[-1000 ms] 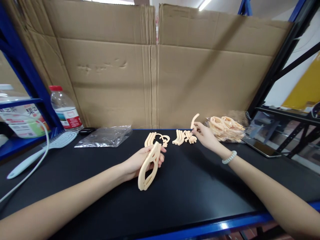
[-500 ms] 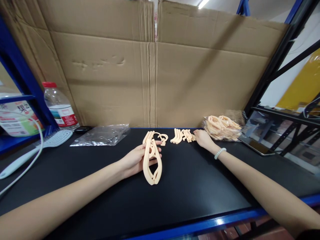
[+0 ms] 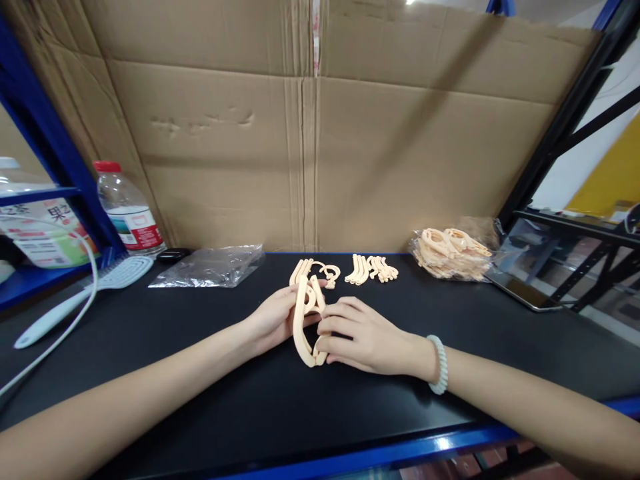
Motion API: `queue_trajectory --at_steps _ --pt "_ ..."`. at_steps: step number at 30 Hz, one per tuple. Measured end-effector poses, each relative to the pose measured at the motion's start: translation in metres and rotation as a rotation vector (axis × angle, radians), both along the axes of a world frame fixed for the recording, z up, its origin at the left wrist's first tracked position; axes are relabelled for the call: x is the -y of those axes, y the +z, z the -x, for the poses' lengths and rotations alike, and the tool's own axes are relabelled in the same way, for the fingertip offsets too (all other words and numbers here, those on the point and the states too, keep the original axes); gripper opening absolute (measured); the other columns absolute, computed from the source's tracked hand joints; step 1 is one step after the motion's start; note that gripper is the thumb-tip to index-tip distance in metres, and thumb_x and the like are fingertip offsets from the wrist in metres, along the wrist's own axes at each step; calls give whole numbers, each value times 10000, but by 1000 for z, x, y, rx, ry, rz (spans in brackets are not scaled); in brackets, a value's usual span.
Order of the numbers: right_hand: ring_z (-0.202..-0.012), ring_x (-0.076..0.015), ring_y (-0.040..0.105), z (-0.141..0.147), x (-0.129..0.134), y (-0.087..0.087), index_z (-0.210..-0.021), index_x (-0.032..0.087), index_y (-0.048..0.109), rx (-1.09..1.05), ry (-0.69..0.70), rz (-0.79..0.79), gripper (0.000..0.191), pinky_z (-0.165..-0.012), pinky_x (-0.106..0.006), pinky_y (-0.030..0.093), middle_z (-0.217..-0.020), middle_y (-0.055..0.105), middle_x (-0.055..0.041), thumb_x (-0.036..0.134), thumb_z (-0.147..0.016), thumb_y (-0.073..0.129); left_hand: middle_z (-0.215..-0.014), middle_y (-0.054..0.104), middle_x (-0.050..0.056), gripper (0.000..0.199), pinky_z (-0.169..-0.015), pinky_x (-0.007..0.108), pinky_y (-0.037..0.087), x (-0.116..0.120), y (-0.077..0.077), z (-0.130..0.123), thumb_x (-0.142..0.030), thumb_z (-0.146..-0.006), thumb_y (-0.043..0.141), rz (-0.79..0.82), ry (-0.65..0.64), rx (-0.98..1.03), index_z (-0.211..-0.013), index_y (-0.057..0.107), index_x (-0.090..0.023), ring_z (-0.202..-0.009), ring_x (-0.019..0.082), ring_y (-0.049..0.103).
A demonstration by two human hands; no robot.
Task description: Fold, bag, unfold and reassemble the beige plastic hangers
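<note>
The left hand [image 3: 275,319] is clamped on a cream plastic frame [image 3: 300,325], its fingers passing behind the upper part; the frame's long axis runs from that grip towards the person, leaning slightly right. The right hand [image 3: 367,339] is nearer the frame's lower right side, its fingers bent against that edge; whether they pinch it, or a small piece with it, I cannot tell, as they cover that side. Just beyond the grip, a few curved strips [image 3: 301,271] and a hook [image 3: 332,273] are partly cut off from view by the frame and left hand. Farther out to the right lie more strips [image 3: 358,270] beside a cluster of small hooks [image 3: 384,269], overlapping too much to count, then a bag of cream parts [image 3: 450,255], blurred by its wrinkled film.
</note>
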State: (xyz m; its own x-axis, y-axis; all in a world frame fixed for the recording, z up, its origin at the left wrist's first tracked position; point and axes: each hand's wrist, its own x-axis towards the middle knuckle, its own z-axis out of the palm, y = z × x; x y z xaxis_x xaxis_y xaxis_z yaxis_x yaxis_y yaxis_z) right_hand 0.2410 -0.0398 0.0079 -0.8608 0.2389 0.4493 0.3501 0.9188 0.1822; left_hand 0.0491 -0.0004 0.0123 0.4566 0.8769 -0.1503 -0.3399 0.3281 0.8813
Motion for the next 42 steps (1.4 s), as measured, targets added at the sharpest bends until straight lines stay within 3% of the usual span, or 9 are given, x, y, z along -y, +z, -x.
queue_trajectory --at_steps 4,10,14,20,23,35,42 --pt "-1098 -189 501 -5 -9 -8 -950 171 611 -41 -68 -49 180 -965 -366 381 -994 647 -45 280 -961 468 -895 710 122 264 -794 342 529 3 -2 -2 -327 -898 549 -36 -18 10 -945 674 -99 -801 209 656" --pt "-1001 -217 518 -5 -11 -14 -918 137 600 -11 -207 -193 194 -943 -396 403 -1001 611 -92 263 -957 459 -774 700 53 221 -711 294 536 12 -8 -3 -317 -799 690 -295 -41 -236 -887 642 -120 -712 175 655" --pt "-945 -233 515 -3 -8 -14 -967 127 596 20 -314 -256 184 -939 -434 398 -950 602 -91 210 -953 432 -785 711 70 298 -717 344 554 15 -10 -3 -397 -832 632 -312 40 -295 -936 619 -118 -711 204 683" --pt "-768 -205 502 -3 -9 -18 -824 151 579 -3 -451 -286 213 -993 -466 337 -774 590 -53 177 -949 407 -731 699 55 311 -759 380 562 15 -10 -3 -424 -811 653 -324 138 -265 -862 580 -126 -723 210 691" --pt "-689 -177 475 -3 -9 -19 -780 163 557 -18 -450 -263 217 -977 -443 329 -702 578 -20 136 -940 412 -728 699 60 314 -745 372 560 15 -11 -2 -425 -803 664 -303 137 -246 -839 573 -127 -714 209 692" --pt "-701 -174 460 -3 -7 -15 -803 161 533 -43 -383 -284 224 -876 -381 321 -691 556 -18 129 -960 376 -722 714 69 278 -789 389 550 14 -9 0 -373 -786 698 -235 116 -196 -805 584 -120 -705 210 700" --pt "-684 -159 475 -11 -17 -14 -759 173 514 -11 -358 -297 276 -793 -323 324 -665 533 -8 109 -969 345 -646 695 51 220 -672 282 535 10 -7 1 -315 -831 656 -104 186 -196 -748 592 -122 -635 168 683"
